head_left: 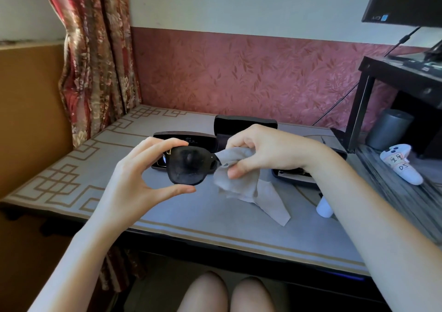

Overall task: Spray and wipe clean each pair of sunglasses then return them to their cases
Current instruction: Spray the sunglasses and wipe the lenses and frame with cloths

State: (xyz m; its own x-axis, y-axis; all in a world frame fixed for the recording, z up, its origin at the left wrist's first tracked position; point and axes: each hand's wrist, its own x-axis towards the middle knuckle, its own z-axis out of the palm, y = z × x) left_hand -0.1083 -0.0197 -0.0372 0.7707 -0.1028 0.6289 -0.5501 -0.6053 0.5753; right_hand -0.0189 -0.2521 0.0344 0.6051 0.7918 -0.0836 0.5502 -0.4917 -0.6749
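Fingers of left hand (pixel 134 175) pinch sunglasses (pixel 189 166) by lens edges, keeping the face clear; right hand (pixel 258 151) fingers clamp grey cloth (pixel 241 180) for wiping, cases (pixel 186 141) open behind.

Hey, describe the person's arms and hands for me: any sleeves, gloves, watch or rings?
The left hand and right hand are ungloved, with no rings on the fingers in view. The left forearm and right forearm are bare up to the picture's edge: no sleeves, watch or bracelet. The visible nails look short and unpainted.
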